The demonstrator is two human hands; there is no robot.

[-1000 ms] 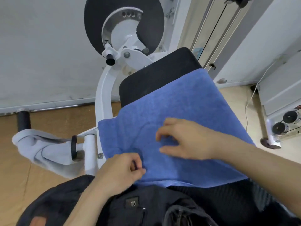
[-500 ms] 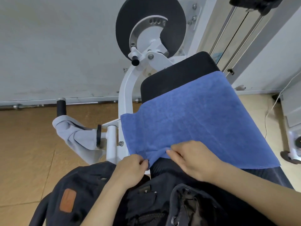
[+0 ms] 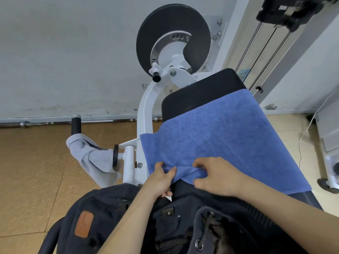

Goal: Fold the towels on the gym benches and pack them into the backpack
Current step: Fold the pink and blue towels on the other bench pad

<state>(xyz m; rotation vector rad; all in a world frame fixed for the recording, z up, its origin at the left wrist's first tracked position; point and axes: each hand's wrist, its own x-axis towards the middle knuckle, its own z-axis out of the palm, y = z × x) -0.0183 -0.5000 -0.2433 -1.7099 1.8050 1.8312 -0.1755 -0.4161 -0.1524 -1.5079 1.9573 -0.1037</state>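
Where the blue towel (image 3: 220, 136) lies: spread flat over the black bench pad (image 3: 198, 94). Its far edge sits partway up the pad. Its near edge reaches down to the backpack (image 3: 113, 208) and is bunched into a small fold.
Left hand (image 3: 159, 180): thumb and fingers are pressed together on the near edge of the blue towel, close to its left corner.
Right hand (image 3: 218, 176): just beside the left hand on the same edge. The fingers curl over the bunched fold and the thumb sits under it, so the fold is squeezed between them.
Backpack: dark, right below both hands at the near end of the bench. It has an orange patch (image 3: 84, 224) on its left side, and metal rings show near its top.
Grey towel (image 3: 91, 158): hangs over a bar on the left of the white frame (image 3: 145, 110), well apart from the blue towel.
White frame: curves up beside the bench pad to a big black disc (image 3: 198, 30) by the wall (image 3: 64, 52).
Floor (image 3: 27, 171): brown tiles, with a thin white cable (image 3: 300, 140) lying at the right.
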